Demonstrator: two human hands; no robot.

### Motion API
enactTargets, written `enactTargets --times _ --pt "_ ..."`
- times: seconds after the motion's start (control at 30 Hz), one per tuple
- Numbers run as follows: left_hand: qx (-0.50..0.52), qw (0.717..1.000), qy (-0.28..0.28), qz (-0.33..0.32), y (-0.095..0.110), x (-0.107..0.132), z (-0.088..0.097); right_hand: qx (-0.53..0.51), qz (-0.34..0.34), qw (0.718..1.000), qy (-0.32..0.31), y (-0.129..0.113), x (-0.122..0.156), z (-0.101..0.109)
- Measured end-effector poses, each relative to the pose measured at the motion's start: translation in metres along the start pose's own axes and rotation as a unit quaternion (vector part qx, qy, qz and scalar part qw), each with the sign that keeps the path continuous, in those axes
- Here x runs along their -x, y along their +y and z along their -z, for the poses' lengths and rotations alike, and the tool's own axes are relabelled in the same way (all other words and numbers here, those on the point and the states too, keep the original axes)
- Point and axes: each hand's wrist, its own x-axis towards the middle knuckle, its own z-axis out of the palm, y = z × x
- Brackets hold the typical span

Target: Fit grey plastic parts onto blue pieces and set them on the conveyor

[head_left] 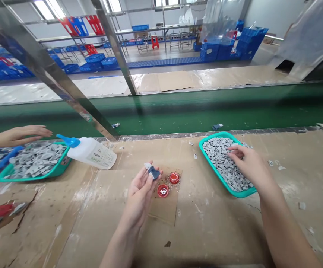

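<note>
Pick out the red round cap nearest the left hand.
The lower red round cap, on brown cardboard; the other red cap sits farther from the bare left hand.

Green conveyor belt [161,111] behind bench [206,238]; blue plastic crates [247,44] stacked beyond.

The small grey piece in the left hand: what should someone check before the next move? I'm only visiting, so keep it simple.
1. Left hand holds the small grey-and-blue piece in its fingers: ok.
2. Right hand is at the teal tray of grey pieces: ok. Whether it has hold of one: cannot tell.
3. Two red caps sit on the cardboard pad: ok.
4. Contents of the caps: cannot tell.
5. White squeeze bottle upright: not ok; it lies on its side by the other teal tray.
6. Co-worker's hand apart from the person's hands: ok.
</note>
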Motion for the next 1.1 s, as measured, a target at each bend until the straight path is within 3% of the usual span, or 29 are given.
enactTargets --times 0.23,0.43,0.57,0.67,0.7,0.77,0.8,0.93,1.1 --pt "-0.033 0.999 0.022 -0.033 0.007 -0.007 0.015 0.111 0.057 0.992 -0.023 -0.013 -0.034 -0.022" --pt "-0.084 0.994 0.041 -0.053 0.003 -0.011 0.023 0.183 0.054 0.982 0.001 -0.023 -0.027 -0.032" --pt "-0.207 0.971 0.014 -0.115 0.006 -0.040 0.023 0.212 0.083 0.974 0.017 -0.026 -0.023 -0.035" --pt "-0.371 0.908 -0.017 -0.196 0.010 -0.083 0.017 0.191 0.086 0.977 0.045 -0.030 -0.018 -0.029" --pt "-0.434 0.872 -0.025 -0.226 0.011 -0.100 0.013 0.162 0.077 0.983 0.047 -0.033 -0.014 -0.025" --pt "-0.578 0.769 -0.029 -0.271 0.013 -0.137 0.003 0.062 0.049 0.996 0.029 -0.041 -0.001 -0.019" --pt "-0.603 0.747 -0.026 -0.278 0.013 -0.155 -0.003 -0.002 0.035 0.999 0.012 -0.045 0.008 -0.017" --pt "-0.655 0.703 -0.029 -0.275 0.013 -0.211 -0.031 -0.199 0.025 0.977 -0.072 -0.065 0.053 -0.022" --pt "-0.698 0.660 -0.049 -0.274 0.000 -0.236 -0.082 -0.343 0.004 0.927 -0.152 -0.082 0.082 -0.055"
